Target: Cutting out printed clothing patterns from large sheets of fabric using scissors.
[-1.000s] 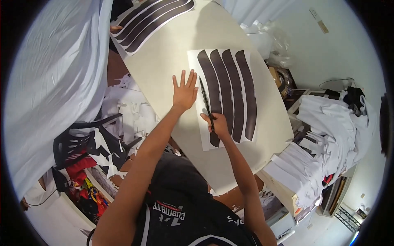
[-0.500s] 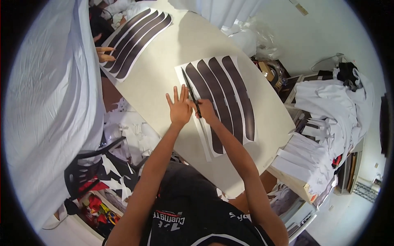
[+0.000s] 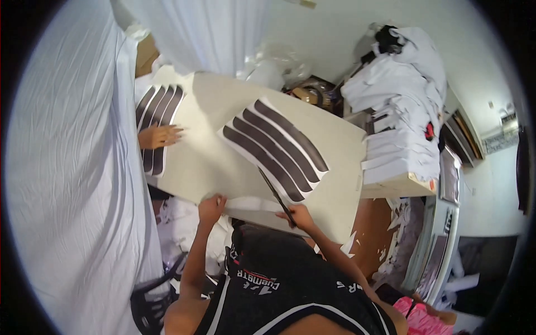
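Observation:
My left hand [image 3: 211, 208] is at the near table edge, closed on one end of a narrow white paper strip [image 3: 247, 203]. My right hand [image 3: 299, 218] holds black scissors [image 3: 272, 191], their long blades pointing away from me, beside a white sheet with several dark curved bands [image 3: 272, 144]. The sheet lies askew on the cream tabletop [image 3: 207, 154]. At the left, another person's hand [image 3: 159, 135] rests on a second banded sheet [image 3: 167, 102].
A white hanging cloth [image 3: 78, 173] borders the left side. Piled white fabric [image 3: 399, 123] fills the right; boxes [image 3: 307, 95] stand behind the table. Below are a black chair [image 3: 151, 304] and paper scraps [image 3: 187, 234]. Someone in pink [image 3: 413, 315] is at lower right.
Both my hands have drawn back to the near edge; my left hand has closed on the strip, now separate from the banded sheet. The view has shifted, and the other person's hand shows more fully.

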`<move>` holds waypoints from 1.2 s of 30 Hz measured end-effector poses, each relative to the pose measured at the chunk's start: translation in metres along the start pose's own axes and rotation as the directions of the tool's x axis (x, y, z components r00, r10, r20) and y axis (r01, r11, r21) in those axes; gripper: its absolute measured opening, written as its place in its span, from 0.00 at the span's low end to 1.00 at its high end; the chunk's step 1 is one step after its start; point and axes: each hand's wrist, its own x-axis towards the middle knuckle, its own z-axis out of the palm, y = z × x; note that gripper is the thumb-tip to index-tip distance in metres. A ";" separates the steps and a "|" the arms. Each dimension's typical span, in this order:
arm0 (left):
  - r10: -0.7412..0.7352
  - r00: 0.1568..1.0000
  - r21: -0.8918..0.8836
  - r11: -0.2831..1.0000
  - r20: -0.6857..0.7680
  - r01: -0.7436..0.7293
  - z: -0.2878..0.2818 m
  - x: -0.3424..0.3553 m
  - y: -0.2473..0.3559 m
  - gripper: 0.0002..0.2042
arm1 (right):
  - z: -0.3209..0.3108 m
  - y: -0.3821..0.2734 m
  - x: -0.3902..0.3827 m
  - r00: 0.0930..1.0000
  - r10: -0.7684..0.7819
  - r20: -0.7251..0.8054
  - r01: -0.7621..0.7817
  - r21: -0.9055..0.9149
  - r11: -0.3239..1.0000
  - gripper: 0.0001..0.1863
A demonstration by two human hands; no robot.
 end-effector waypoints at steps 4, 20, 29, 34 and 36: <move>0.231 0.972 -0.178 0.959 0.033 -0.222 -0.013 -0.033 0.016 0.11 | 0.002 0.049 -0.076 0.973 0.125 -0.193 -0.102 0.122 0.987 0.30; 0.438 0.831 0.467 0.847 -0.342 -0.254 0.144 0.006 0.220 0.26 | -0.098 0.164 -0.182 0.764 0.413 -0.496 -0.284 0.316 0.905 0.29; 0.437 0.899 -0.352 0.847 0.034 -0.398 0.297 -0.113 0.477 0.24 | -0.225 0.337 -0.209 0.856 0.030 -0.516 0.109 0.236 0.966 0.32; 0.404 0.904 0.140 0.912 -0.140 -0.386 0.401 -0.148 0.569 0.31 | -0.365 0.434 -0.271 0.919 -0.066 -0.388 0.149 0.187 0.971 0.32; 0.339 0.927 0.213 0.929 -0.159 -0.303 0.408 -0.146 0.574 0.29 | -0.404 0.477 -0.307 0.952 0.029 -0.304 0.010 0.127 0.992 0.29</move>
